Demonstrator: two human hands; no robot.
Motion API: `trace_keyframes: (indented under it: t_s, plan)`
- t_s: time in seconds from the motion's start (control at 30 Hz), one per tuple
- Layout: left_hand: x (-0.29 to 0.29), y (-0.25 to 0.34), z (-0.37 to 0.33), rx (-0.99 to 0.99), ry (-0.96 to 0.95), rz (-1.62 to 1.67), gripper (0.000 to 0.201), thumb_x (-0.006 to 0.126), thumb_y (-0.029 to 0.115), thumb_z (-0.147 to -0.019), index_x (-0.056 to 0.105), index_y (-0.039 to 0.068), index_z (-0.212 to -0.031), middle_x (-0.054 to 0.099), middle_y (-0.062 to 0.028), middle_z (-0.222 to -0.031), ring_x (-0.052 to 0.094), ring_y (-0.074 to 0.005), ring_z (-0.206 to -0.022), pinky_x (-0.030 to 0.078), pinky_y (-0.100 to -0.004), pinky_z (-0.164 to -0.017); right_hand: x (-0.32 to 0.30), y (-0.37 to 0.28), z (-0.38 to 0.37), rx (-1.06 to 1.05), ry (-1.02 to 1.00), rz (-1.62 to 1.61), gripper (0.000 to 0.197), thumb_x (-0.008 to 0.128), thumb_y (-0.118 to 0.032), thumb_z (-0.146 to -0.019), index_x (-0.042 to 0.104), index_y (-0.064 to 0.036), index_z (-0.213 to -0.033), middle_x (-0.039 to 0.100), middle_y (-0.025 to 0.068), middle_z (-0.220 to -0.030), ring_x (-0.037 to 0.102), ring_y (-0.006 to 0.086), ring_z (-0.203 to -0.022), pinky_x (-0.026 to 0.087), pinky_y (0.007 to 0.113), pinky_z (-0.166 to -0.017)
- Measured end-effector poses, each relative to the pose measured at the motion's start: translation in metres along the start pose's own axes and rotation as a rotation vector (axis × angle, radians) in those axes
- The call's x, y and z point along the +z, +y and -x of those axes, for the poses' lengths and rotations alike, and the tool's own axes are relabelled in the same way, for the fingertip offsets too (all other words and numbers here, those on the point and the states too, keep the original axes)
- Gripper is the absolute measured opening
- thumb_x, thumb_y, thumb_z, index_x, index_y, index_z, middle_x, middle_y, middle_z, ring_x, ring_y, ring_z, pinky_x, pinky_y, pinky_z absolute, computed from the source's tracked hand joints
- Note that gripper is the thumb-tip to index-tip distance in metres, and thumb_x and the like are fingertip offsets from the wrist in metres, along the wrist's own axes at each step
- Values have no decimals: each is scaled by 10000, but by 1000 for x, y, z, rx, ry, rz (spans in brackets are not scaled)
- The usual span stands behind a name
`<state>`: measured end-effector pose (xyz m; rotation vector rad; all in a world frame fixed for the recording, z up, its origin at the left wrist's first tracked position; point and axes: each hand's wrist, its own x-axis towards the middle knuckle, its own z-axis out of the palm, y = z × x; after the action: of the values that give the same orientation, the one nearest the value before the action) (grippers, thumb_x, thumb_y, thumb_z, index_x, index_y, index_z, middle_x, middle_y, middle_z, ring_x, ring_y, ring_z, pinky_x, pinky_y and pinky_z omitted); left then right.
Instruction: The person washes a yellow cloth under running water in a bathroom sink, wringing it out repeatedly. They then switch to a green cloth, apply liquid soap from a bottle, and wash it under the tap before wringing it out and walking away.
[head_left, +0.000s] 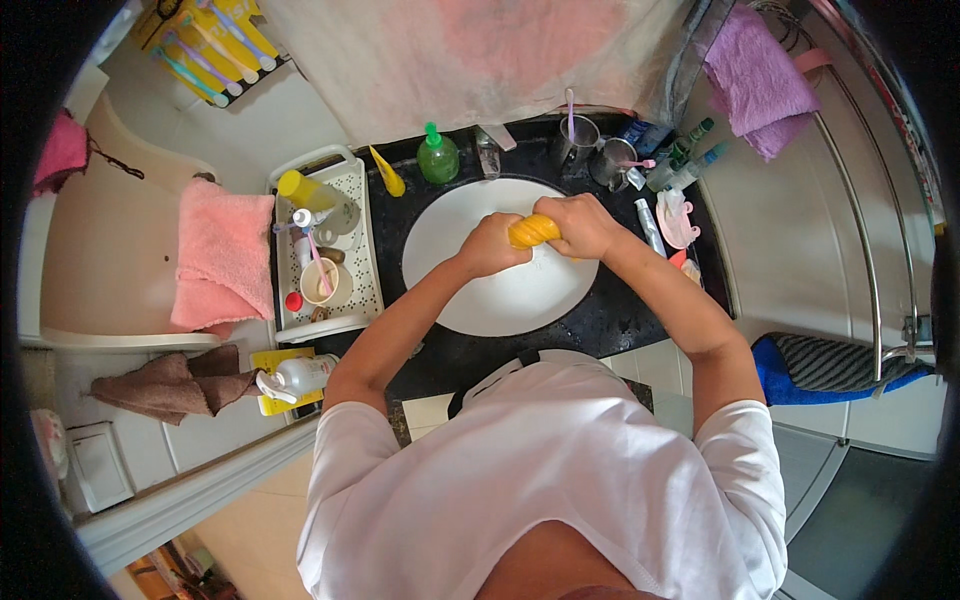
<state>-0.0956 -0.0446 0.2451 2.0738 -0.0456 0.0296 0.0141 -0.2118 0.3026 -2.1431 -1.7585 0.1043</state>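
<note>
Over the white oval sink (450, 300) I hold a yellow cloth (534, 231), twisted into a tight roll. My left hand (492, 244) is closed round its left end. My right hand (580, 226) grips the other end, a little farther from me. Only the twisted middle shows between my fists; both ends are hidden in them. Beyond the sink stand a green soap pump bottle (437, 158) and a clear faucet handle (488, 152).
A white perforated tray (375, 270) with bottles and a cup stands left of the sink, near a yellow tube (386, 172). Mugs with toothbrushes (575, 150) and small bottles (690, 160) line the back right. A pink towel (222, 255) hangs left, a metal rail (862, 240) right.
</note>
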Motion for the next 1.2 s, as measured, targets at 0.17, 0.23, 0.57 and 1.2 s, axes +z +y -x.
trace_keyframes:
  t_s: [0.17,0.23,0.57,1.2]
  plan:
    - [-4,11,4,-35,-69,154,274,720,170,-665,602,1,-845,638,-100,-743,620,-217,-687,480,-334,-674,-2,-4,2,29,38,-22,373,678,-137,-682,499,-104,-1007,626,135,-827,620,347,-785,495,439,-664]
    - [-12,3,-1,11,-77,74,352,744,199,-662,601,5,-918,647,-108,-772,627,-226,-710,487,-330,-698,-8,-13,-1,99,62,-177,502,688,-129,-673,494,-101,-1134,622,154,-876,622,359,-795,501,421,-693]
    - [-60,53,-7,-274,-443,-173,1194,770,220,-655,-103,-7,-1438,649,-158,-790,629,-187,-576,496,-280,-518,-20,-34,5,444,-357,-1145,693,691,-72,-758,382,-87,-1379,613,95,-1090,543,98,-566,471,216,-510]
    - [-85,80,-13,-382,-723,19,1252,750,14,-645,-206,168,-1438,641,-146,-838,611,-168,-519,484,-280,-452,-17,-38,8,497,-532,-1535,561,667,-221,-752,451,-10,-1225,629,123,-828,518,124,-465,425,232,-444]
